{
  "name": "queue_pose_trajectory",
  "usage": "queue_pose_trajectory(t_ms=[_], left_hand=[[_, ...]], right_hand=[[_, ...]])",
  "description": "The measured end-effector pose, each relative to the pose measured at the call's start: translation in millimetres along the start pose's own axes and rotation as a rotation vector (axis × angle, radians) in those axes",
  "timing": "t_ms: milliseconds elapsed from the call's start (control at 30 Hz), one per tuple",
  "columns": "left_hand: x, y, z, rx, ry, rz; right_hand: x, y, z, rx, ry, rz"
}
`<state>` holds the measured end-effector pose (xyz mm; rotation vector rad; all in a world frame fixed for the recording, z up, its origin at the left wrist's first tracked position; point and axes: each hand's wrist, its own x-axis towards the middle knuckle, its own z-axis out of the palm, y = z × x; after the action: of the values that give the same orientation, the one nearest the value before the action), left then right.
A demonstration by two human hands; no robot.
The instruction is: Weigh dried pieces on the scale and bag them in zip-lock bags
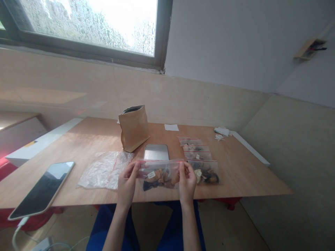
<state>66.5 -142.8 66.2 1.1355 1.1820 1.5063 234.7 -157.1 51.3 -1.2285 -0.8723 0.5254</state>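
The bag (160,175) is between the two hands, over the front part of the table (248,177). The left hand (127,177) pinches its upper left corner with thumb and fingers, and the right hand (188,178) pinches the upper right corner in the same way, so the red seal (160,161) is stretched between them. I judge the bag to be light; its film looks thin, soft and rather slippery, and it would probably sag under one hand only. The dried pieces (148,185) inside, below the fingers, may be brittle, so it is better not to squeeze there. The two top corners seem the best hold. Just ahead of the hands is the scale (156,152); beside the right hand lie other bags (210,177).
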Motion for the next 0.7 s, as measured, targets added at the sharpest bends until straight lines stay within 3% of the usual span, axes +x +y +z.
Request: queue_pose_trajectory(t_ms=[300,467,700], left_hand=[[-4.7,1.1,4.0,0.068,0.078,0.070],[-6.4,3.5,12.9,-0.016,0.086,0.023],[-9.4,1.4,17.7,-0.024,0.080,0.061]], right_hand=[[0.2,-0.8,0.4,-0.001,0.020,0.048],[-3.4,-3.9,5.3,0.035,0.033,0.040],[-9.3,-12.3,11.8,0.047,-0.125,0.041]])
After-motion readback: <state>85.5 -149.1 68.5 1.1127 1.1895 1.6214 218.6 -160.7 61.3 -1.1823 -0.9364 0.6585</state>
